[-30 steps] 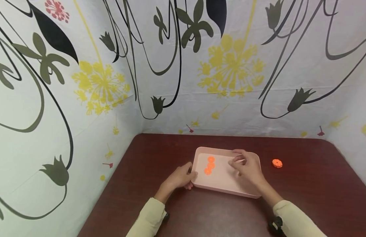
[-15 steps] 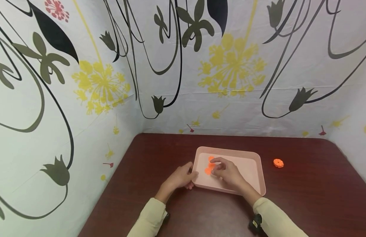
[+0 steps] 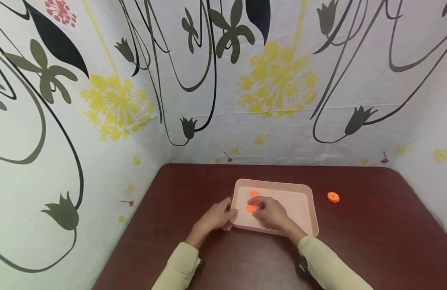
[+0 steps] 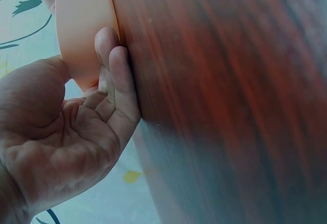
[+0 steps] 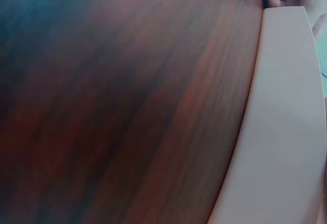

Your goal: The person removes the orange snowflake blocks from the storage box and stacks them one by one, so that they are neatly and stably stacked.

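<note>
In the head view a pale pink tray (image 3: 288, 197) lies on the table, with bright orange scalloped discs at its left end. One orange disc (image 3: 254, 193) shows beyond the right hand's fingertips. Another orange disc (image 3: 250, 208) is partly visible beside the index finger and thumb. My right hand (image 3: 272, 211) is over the tray, its bent fingers at the discs; whether they pinch one cannot be made out. My left hand (image 3: 215, 215) grips the tray's left side. In the left wrist view the left hand (image 4: 66, 127) has its thumb and fingers about the tray's corner.
Right of the tray, a thick orange scalloped piece (image 3: 333, 197), perhaps stacked discs, lies on the dark red-brown table (image 3: 368, 229). A patterned white cloth (image 3: 223, 100) hangs behind the table and along its left side.
My right hand has moved left from the tray's right part to the discs and lowered among them. The left hand has kept its grip on the tray.
</note>
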Available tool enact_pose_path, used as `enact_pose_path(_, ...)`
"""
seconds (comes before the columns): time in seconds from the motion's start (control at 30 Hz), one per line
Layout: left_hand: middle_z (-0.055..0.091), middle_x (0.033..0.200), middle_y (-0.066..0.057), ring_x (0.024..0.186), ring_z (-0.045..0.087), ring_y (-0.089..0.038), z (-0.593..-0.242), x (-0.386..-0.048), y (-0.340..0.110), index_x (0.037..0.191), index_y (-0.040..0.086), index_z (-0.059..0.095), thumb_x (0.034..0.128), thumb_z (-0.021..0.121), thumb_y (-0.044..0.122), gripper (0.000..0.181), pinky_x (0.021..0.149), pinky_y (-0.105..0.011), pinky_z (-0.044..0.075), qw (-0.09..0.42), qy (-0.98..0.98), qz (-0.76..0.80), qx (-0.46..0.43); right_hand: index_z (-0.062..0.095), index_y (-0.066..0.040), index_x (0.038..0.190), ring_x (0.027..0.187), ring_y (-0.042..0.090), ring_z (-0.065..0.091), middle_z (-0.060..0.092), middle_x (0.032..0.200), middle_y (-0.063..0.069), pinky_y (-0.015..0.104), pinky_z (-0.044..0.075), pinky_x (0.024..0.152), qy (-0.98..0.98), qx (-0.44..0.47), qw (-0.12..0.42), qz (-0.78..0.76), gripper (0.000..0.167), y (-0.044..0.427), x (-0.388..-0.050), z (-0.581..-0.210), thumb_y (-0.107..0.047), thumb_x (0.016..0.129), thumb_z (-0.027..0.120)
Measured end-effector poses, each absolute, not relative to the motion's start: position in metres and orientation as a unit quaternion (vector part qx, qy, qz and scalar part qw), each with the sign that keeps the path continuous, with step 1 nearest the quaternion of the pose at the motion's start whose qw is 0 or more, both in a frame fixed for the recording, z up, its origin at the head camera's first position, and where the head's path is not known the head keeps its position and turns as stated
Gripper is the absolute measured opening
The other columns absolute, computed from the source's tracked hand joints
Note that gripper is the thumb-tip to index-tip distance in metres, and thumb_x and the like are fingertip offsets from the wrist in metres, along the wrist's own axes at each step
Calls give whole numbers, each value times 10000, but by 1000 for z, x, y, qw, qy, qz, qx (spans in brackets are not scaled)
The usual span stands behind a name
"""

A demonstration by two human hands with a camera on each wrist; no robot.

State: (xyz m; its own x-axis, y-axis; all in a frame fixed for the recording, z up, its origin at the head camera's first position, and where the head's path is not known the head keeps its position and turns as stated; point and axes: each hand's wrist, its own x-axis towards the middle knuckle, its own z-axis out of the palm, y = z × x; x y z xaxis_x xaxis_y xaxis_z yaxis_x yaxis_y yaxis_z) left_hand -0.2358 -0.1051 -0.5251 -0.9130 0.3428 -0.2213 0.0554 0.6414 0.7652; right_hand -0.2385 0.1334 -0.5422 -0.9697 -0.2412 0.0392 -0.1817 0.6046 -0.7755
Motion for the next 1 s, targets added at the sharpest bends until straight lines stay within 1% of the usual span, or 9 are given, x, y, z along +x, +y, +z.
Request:
enact_pose_path(0.23,705,668,-46,533,674,-153,-529,-237,-107,1076,153,549,1057,640,309,182,534,-323,601,177,888,409,109,798,-213,1114,679,96,540,634,747,-48,250,396,610,912,-88,35,-399,295,127,-243,-544,-106,842,835)
enact_pose_path(0.43,706,663,-51,524,670,-151,-528,-237,-106,1077,143,549,1058,640,298,180,523,-330,600,174,889,410,109,781,-220,1090,639,93,510,581,702,-63,257,370,579,926,-101,14,-364,253,125,-243,-545,-138,859,841)
enact_pose_path(0.57,704,669,-51,530,670,-153,-527,-237,-106,1084,149,548,1054,647,307,189,526,-325,597,176,889,408,106,769,-232,1086,627,93,512,583,701,-70,268,373,569,932,-98,11,-348,256,122,-244,-545,-166,850,841)
enact_pose_path(0.8,711,673,-52,534,676,-156,-530,-239,-107,1076,151,547,1059,639,312,186,522,-314,595,177,889,408,107,759,-263,1143,629,113,511,573,698,-64,286,365,574,934,-95,17,-345,354,120,-243,-544,-224,817,892)
enact_pose_path(1.0,706,675,-47,537,675,-160,-531,-239,-107,1076,159,550,1057,643,324,190,530,-319,593,176,893,400,106,812,-232,1092,647,92,516,593,703,-68,268,382,584,934,-96,1,-343,313,119,-241,-544,-226,797,917)
